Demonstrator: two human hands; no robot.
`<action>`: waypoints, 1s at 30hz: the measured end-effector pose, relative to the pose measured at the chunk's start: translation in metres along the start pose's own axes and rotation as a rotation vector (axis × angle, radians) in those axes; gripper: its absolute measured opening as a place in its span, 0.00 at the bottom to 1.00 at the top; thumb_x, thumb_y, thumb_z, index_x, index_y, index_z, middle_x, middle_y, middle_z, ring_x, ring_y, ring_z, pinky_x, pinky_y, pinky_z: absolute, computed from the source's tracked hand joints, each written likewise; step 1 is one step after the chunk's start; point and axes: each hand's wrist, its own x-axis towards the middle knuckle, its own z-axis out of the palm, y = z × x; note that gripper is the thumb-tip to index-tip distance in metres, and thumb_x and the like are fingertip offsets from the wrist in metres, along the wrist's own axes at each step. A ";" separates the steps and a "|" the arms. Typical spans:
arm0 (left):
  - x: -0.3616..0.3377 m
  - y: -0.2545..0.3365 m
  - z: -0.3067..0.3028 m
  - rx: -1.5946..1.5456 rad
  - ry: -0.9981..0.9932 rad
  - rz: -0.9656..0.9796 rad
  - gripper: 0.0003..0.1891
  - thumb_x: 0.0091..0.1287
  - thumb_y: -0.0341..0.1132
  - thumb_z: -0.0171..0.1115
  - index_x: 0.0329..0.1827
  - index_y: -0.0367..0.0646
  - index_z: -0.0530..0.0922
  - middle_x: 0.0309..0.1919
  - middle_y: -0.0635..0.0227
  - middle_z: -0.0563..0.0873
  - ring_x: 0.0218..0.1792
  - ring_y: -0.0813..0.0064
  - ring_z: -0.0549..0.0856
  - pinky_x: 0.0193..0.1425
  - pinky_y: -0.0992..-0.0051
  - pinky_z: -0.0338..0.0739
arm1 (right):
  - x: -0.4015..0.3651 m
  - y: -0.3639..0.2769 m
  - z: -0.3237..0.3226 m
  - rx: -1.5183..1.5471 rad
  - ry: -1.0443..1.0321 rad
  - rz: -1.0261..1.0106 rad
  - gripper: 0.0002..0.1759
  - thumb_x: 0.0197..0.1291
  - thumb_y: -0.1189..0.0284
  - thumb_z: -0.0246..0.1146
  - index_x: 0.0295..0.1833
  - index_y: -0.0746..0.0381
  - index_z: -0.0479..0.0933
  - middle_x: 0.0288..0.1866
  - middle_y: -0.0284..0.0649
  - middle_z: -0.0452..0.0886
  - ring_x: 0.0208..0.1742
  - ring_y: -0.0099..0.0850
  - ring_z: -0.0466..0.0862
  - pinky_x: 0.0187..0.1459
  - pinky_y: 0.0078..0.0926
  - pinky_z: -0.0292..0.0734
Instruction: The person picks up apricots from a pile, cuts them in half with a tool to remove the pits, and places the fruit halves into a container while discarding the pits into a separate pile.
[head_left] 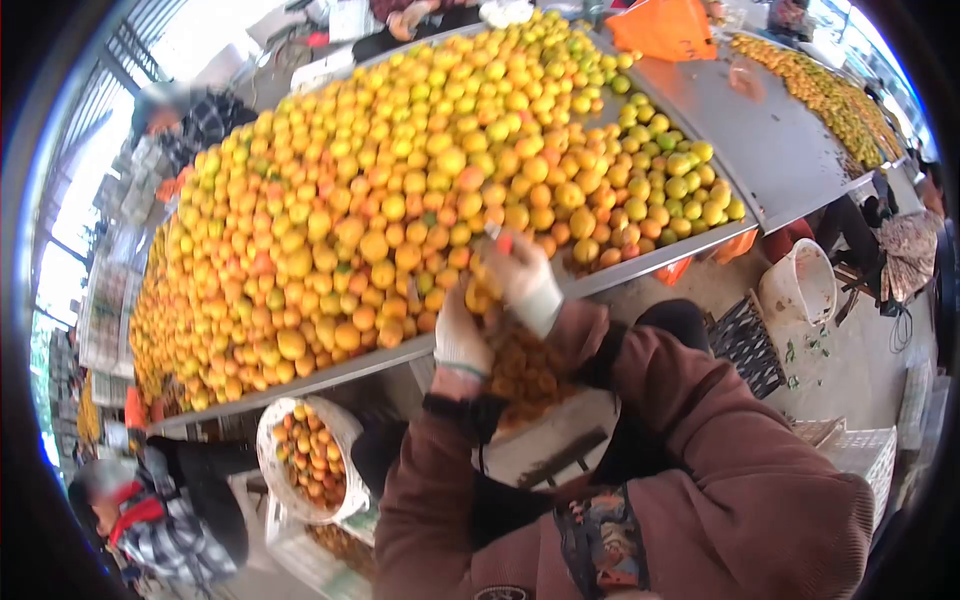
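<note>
A large heap of round yellow-orange fruits (350, 230) covers the metal table before me, with greener ones at its right end. My left hand (460, 330), in a pale glove, is at the table's near edge, closed around a yellow-orange fruit (482, 297) that shows between both hands. My right hand (525, 280), gloved too, is right beside it, closed on a small red-handled tool (500, 240) with a pale tip; its kind is too blurred to tell. Under my hands is a blurred orange-brown pile (525, 380) of fruit or peel in a pale container.
To the left stands a white bucket (265, 440) of fruits. Another white bucket (798, 285) and a dark woven basket (748, 345) are on the floor at right. People sit at the left (190, 530) and far left side (195, 125). A second metal table (770, 140) adjoins at right.
</note>
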 end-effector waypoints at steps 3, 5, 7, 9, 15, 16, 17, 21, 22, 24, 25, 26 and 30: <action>-0.001 0.016 -0.004 -0.293 -0.083 -0.207 0.23 0.78 0.55 0.41 0.39 0.48 0.77 0.22 0.71 0.77 0.20 0.76 0.73 0.24 0.74 0.66 | -0.005 -0.048 0.024 -0.174 0.190 0.187 0.14 0.68 0.62 0.62 0.46 0.63 0.77 0.31 0.30 0.77 0.30 0.19 0.76 0.28 0.19 0.73; -0.012 0.027 0.003 -0.258 -0.059 -0.222 0.24 0.78 0.56 0.39 0.38 0.48 0.76 0.23 0.71 0.77 0.20 0.76 0.72 0.24 0.75 0.65 | -0.008 -0.046 0.024 -0.277 0.166 0.169 0.18 0.63 0.58 0.67 0.47 0.62 0.77 0.30 0.30 0.77 0.28 0.19 0.76 0.23 0.21 0.71; -0.018 0.026 -0.004 -0.178 -0.140 -0.230 0.24 0.79 0.52 0.39 0.36 0.45 0.76 0.24 0.66 0.79 0.23 0.69 0.77 0.26 0.70 0.69 | -0.017 -0.055 0.028 -0.340 0.149 0.225 0.18 0.63 0.59 0.66 0.46 0.63 0.77 0.30 0.30 0.77 0.28 0.19 0.76 0.24 0.20 0.71; 0.005 -0.010 -0.032 0.431 -0.206 0.305 0.21 0.78 0.50 0.41 0.40 0.43 0.76 0.26 0.62 0.81 0.27 0.62 0.81 0.30 0.65 0.73 | -0.019 -0.053 0.028 -0.401 0.108 0.185 0.16 0.63 0.61 0.67 0.43 0.63 0.77 0.29 0.30 0.76 0.28 0.18 0.74 0.26 0.19 0.70; -0.022 0.021 -0.032 1.563 -0.198 0.303 0.19 0.75 0.43 0.47 0.64 0.46 0.73 0.47 0.51 0.85 0.48 0.49 0.84 0.50 0.61 0.79 | -0.016 -0.041 0.025 -0.379 0.116 0.166 0.12 0.64 0.65 0.66 0.41 0.63 0.77 0.29 0.30 0.76 0.29 0.18 0.74 0.31 0.17 0.69; -0.019 0.017 -0.033 1.559 -0.193 0.295 0.19 0.75 0.43 0.47 0.64 0.46 0.73 0.47 0.51 0.85 0.48 0.49 0.84 0.50 0.61 0.79 | -0.019 -0.040 0.027 -0.382 0.096 0.126 0.11 0.64 0.66 0.66 0.41 0.63 0.77 0.29 0.30 0.76 0.29 0.18 0.74 0.32 0.17 0.68; -0.016 0.010 -0.033 1.214 -0.097 0.337 0.22 0.77 0.48 0.44 0.60 0.41 0.75 0.49 0.54 0.85 0.47 0.51 0.85 0.52 0.60 0.78 | -0.023 -0.037 0.030 -0.342 0.124 0.093 0.09 0.66 0.68 0.65 0.40 0.63 0.76 0.30 0.29 0.76 0.29 0.18 0.73 0.33 0.17 0.68; -0.002 -0.030 -0.031 0.419 -0.072 0.388 0.29 0.77 0.61 0.42 0.54 0.41 0.75 0.36 0.65 0.84 0.28 0.68 0.82 0.31 0.68 0.75 | -0.026 0.001 0.022 -0.446 -0.035 -0.049 0.10 0.68 0.68 0.63 0.40 0.63 0.74 0.30 0.29 0.75 0.26 0.16 0.71 0.26 0.18 0.66; -0.011 -0.016 -0.015 0.120 -0.146 -0.028 0.28 0.76 0.61 0.43 0.53 0.44 0.74 0.31 0.67 0.83 0.22 0.73 0.79 0.24 0.73 0.71 | -0.027 -0.001 0.024 -0.450 -0.043 -0.051 0.10 0.68 0.68 0.63 0.40 0.63 0.74 0.30 0.29 0.75 0.26 0.16 0.71 0.26 0.18 0.66; -0.014 -0.003 0.003 -0.152 -0.056 -0.126 0.26 0.76 0.63 0.42 0.52 0.50 0.75 0.24 0.69 0.79 0.16 0.79 0.72 0.18 0.81 0.61 | -0.025 -0.015 0.027 -0.527 -0.015 0.072 0.10 0.69 0.68 0.61 0.38 0.63 0.72 0.29 0.29 0.75 0.20 0.18 0.69 0.19 0.19 0.64; -0.011 -0.004 -0.004 -0.138 -0.103 -0.104 0.27 0.76 0.63 0.41 0.52 0.49 0.75 0.23 0.70 0.78 0.16 0.78 0.72 0.18 0.79 0.61 | -0.027 -0.027 0.033 -0.452 0.028 0.141 0.07 0.70 0.71 0.60 0.44 0.64 0.76 0.34 0.31 0.79 0.28 0.19 0.75 0.28 0.19 0.70; -0.007 -0.007 -0.009 -0.128 -0.152 -0.080 0.28 0.76 0.64 0.40 0.52 0.49 0.75 0.21 0.71 0.77 0.16 0.78 0.72 0.18 0.78 0.62 | -0.024 -0.036 0.036 -0.470 0.030 0.123 0.07 0.70 0.71 0.60 0.44 0.64 0.76 0.34 0.31 0.79 0.28 0.19 0.75 0.28 0.19 0.70; -0.014 0.008 0.001 -0.107 -0.157 -0.020 0.31 0.74 0.67 0.41 0.48 0.46 0.75 0.18 0.71 0.75 0.14 0.81 0.69 0.17 0.81 0.61 | -0.014 -0.077 0.055 -0.133 0.105 -0.086 0.16 0.67 0.63 0.60 0.27 0.57 0.68 0.15 0.29 0.67 0.12 0.20 0.61 0.16 0.20 0.55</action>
